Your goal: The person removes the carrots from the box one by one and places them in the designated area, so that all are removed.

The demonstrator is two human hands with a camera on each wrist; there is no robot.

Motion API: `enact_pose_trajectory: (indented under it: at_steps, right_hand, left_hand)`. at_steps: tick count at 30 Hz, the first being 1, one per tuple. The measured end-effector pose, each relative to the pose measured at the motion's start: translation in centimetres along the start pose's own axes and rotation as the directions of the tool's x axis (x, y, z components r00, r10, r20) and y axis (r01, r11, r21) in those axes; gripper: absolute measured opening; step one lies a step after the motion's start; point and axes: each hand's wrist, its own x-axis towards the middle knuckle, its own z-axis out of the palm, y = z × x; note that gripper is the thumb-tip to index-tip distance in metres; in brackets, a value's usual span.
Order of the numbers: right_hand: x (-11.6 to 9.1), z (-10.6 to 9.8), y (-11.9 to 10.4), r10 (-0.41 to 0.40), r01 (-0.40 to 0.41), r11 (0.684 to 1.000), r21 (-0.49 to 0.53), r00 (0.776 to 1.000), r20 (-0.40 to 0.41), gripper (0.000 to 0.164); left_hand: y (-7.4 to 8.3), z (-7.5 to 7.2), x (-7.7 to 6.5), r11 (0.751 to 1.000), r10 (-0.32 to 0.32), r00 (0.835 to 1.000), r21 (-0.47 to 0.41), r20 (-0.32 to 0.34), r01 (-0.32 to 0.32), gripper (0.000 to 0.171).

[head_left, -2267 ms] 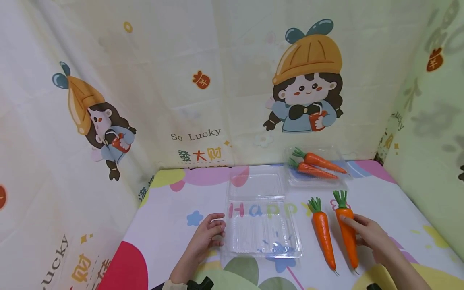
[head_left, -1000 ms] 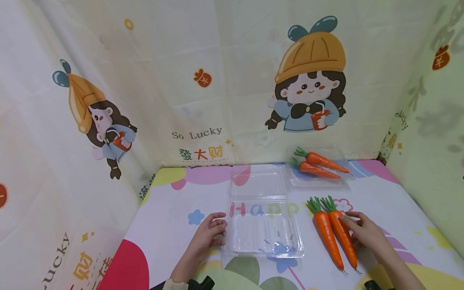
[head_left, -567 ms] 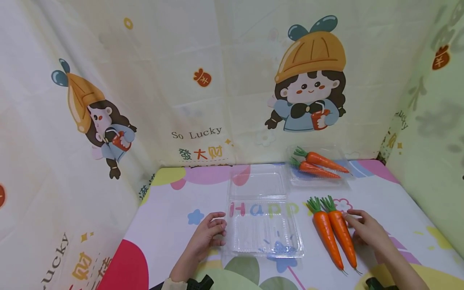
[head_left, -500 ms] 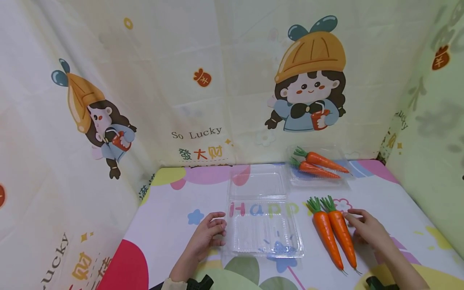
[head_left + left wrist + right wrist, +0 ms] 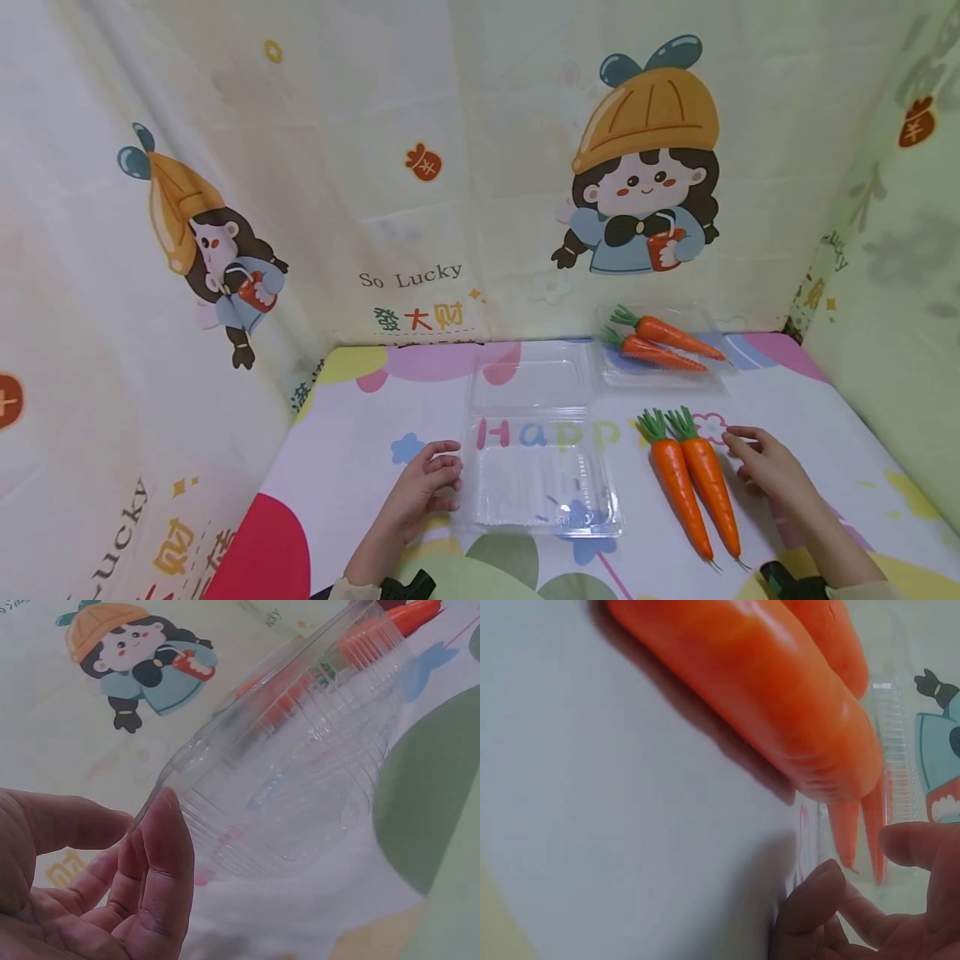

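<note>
My left hand (image 5: 423,490) pinches the left rim of a clear plastic clamshell box (image 5: 300,750) between thumb and finger. The box (image 5: 540,487) lies spread out on the table, its lid (image 5: 531,379) folded back. Side by side to its right lie two orange carrots with green tops, the left carrot (image 5: 678,492) leaning against the right carrot (image 5: 711,492). Just right of them is my right hand (image 5: 772,471), fingers loosely bent, holding nothing. In the right wrist view a gap shows between its thumb and fingers and the nearer carrot (image 5: 757,682).
At the back right stands a second clear box (image 5: 660,379) with two carrots (image 5: 671,335) inside. A patterned cloth (image 5: 352,450) covers the table, and printed curtains (image 5: 495,167) hang behind and at both sides.
The right hand slid the right carrot leftward against the other one, then let go and drew away to the right. The left hand and the box have shifted slightly left.
</note>
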Motion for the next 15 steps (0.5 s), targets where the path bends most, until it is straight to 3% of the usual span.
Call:
enact_pose_trajectory:
  at_steps: [15]
  right_hand:
    - [0.3, -0.4, -0.1, 0.001, -0.002, 1.0, -0.006, 1.0, -0.012, 0.078]
  left_hand:
    - [0.8, -3.8, -1.6, 0.999, 0.008, 0.999, 0.052, -0.053, -0.005, 0.05]
